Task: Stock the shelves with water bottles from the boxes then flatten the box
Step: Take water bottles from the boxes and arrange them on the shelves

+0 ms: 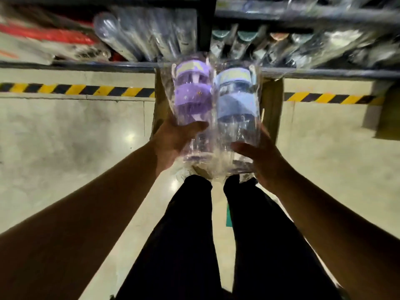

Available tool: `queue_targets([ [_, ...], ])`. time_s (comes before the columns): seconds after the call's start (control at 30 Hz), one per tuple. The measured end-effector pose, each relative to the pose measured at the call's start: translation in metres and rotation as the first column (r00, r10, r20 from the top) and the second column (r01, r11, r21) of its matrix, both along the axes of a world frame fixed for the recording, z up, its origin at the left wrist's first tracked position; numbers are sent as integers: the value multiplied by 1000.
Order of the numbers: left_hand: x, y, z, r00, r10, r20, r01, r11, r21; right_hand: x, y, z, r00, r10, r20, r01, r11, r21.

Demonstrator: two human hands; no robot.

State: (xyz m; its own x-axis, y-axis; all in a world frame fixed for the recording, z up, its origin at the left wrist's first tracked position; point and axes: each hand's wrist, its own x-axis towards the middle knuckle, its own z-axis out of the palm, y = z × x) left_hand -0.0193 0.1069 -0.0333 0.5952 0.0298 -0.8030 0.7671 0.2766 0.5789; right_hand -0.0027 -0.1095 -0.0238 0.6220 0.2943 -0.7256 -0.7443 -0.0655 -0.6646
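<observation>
I hold two clear water bottles wrapped in plastic, side by side in front of me. The purple-capped bottle [192,98] rests in my left hand [173,139], which grips its base. The blue-capped bottle [237,100] is held by my right hand [257,156] at its base. Both caps point toward the shelf edge [97,66]. Behind and below the bottles stands an open cardboard box [271,105], mostly hidden by them. Wrapped bottles [151,37] lie on the shelf above.
A dark shelf upright [205,29] stands just beyond the bottles. Yellow-black hazard tape [75,89] runs along the concrete floor under the shelf. Another brown box [387,113] sits at the right edge. My legs in dark trousers [194,234] are below.
</observation>
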Motion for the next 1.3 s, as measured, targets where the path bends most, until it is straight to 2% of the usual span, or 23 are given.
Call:
queue_targets([
  [0.13, -8, -9, 125, 994, -75, 77, 69, 995, 69, -16, -15, 117, 1000, 29, 6, -29, 999, 26],
  [0.23, -13, -21, 200, 970, -131, 205, 110, 988, 111, -22, -29, 190, 999, 5, 48, -7, 999, 40],
  [0.33, -14, -36, 256, 935, -174, 309, 116, 973, 198, -22, -46, 242, 996, -33, 87, 25, 995, 98],
  [0.47, -8, -72, 313, 917, -174, 358, 75, 958, 275, -22, -78, 290, 987, -57, 150, 29, 983, 181],
  [0.67, 3, -176, 367, 862, -244, 445, 85, 934, 348, -16, -179, 345, 953, -106, 284, 65, 986, 151],
  [0.77, 10, -245, 390, 825, -203, 528, 59, 959, 277, -14, -243, 368, 927, -126, 352, 89, 989, 119],
  [0.9, 26, -326, 422, 771, -216, 599, 107, 971, 211, -7, -325, 400, 885, -169, 435, 141, 985, 97],
  [1.03, 52, -392, 455, 708, -274, 650, 172, 961, 217, 12, -394, 431, 829, -232, 509, 205, 973, 108],
  [1.17, 87, -444, 488, 722, -258, 642, 188, 966, 177, 44, -446, 456, 772, -277, 571, 266, 958, 105],
  [1.3, 133, -480, 517, 600, -345, 722, 235, 939, 252, 83, -482, 478, 712, -311, 630, 314, 943, 111],
])
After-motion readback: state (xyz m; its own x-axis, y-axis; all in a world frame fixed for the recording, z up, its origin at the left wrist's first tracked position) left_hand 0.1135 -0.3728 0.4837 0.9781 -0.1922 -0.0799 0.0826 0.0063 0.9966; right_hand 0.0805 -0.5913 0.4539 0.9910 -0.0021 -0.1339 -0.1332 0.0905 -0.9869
